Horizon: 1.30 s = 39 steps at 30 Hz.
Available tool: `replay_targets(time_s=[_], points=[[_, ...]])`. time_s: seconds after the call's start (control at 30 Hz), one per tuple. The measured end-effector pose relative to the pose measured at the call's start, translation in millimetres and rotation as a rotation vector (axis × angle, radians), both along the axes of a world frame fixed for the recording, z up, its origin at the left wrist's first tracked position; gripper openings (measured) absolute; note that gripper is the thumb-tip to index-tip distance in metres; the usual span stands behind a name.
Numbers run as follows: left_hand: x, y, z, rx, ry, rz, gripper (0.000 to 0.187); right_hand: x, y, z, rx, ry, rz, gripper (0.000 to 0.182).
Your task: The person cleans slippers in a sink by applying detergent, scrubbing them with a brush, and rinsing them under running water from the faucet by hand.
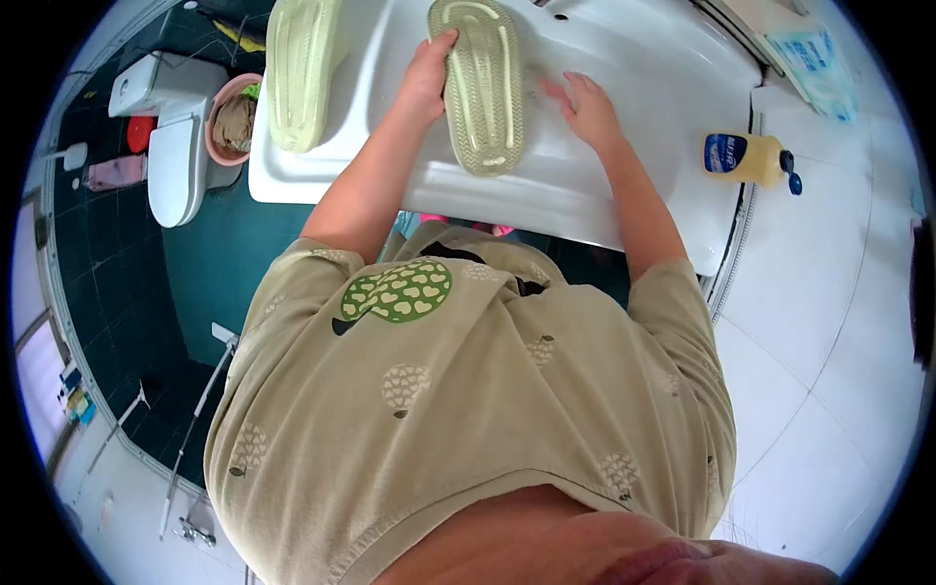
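Note:
A pale green slipper (pixel 485 93) is in my left hand (pixel 428 78), which grips its left edge above the white sink (pixel 331 185). The slipper's long, ridged face is turned up towards me. My right hand (pixel 589 109) is over the basin to the right of the slipper, apart from it. Its fingers are spread and partly blurred, and I see nothing in them. A second pale green slipper (pixel 300 78) lies on the left side of the sink top, with its long face up.
A yellow bottle (pixel 749 162) with a dark blue cap lies on the white surface at the right. Behind it is a blue and white plastic pack (pixel 811 68). To the left are a pink basin (pixel 214 132) holding brown cloth and a white toilet (pixel 175 171).

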State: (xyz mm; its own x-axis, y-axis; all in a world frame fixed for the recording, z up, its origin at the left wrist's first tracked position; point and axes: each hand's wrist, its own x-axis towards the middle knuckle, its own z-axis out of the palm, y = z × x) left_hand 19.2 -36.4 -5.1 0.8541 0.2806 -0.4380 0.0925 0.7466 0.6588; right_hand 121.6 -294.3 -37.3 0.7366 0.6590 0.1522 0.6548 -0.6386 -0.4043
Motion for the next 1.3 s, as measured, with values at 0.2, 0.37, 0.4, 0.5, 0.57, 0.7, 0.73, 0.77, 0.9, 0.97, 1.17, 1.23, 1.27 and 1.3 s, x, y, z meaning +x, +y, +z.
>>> replay_targets(time_s=[0.2, 0.37, 0.4, 0.5, 0.57, 0.7, 0.73, 0.77, 0.9, 0.97, 1.17, 1.23, 1.27, 1.3], points=[[-3, -1, 9, 0.032, 0.054, -0.015, 0.054, -2, 33, -17, -0.315, 0.013, 0.1, 0.043], [-7, -5, 18, 0.134, 0.049, -0.034, 0.062, 1, 8, 17, -0.327, 0.29, -0.01, 0.039], [-8, -7, 19, 0.187, 0.074, -0.064, 0.064, -3, 4, 25, -0.224, 0.316, -0.106, 0.036], [-8, -9, 23, 0.223, 0.188, -0.051, 0.063, -28, 7, 91, -0.034, 0.399, -0.17, 0.037], [-8, -11, 21, 0.223, 0.189, -0.003, 0.063, -58, 11, 116, 0.05, 0.462, -0.139, 0.041], [-5, -16, 1, 0.298, 0.315, 0.023, 0.061, -103, 46, 112, -0.098, 0.195, 0.04, 0.044], [-6, -18, 0, 0.299, 0.314, 0.019, 0.061, -112, 55, 107, -0.181, 0.176, 0.061, 0.041], [-7, -21, 0, 0.264, 0.272, -0.021, 0.058, -104, 70, 97, -0.138, 0.126, 0.022, 0.04], [-17, -48, 18, 0.201, 0.091, -0.188, 0.049, -34, 123, 71, -0.097, 0.113, -0.139, 0.036], [-20, -36, 29, 0.216, 0.118, -0.206, 0.046, -24, 118, 67, 0.199, 0.087, -0.027, 0.036], [-9, -33, 9, 0.103, 0.085, -0.101, 0.039, -108, 51, 100, -0.005, 0.317, -0.066, 0.038], [-8, -33, 19, 0.114, 0.04, -0.126, 0.039, -102, 62, 99, 0.007, 0.213, -0.062, 0.038], [-8, -34, 18, 0.114, 0.04, -0.139, 0.039, -85, 78, 97, 0.056, 0.219, -0.098, 0.038], [-7, -32, 16, 0.064, -0.009, -0.139, 0.041, -66, 93, 95, 0.107, 0.224, -0.134, 0.038]])
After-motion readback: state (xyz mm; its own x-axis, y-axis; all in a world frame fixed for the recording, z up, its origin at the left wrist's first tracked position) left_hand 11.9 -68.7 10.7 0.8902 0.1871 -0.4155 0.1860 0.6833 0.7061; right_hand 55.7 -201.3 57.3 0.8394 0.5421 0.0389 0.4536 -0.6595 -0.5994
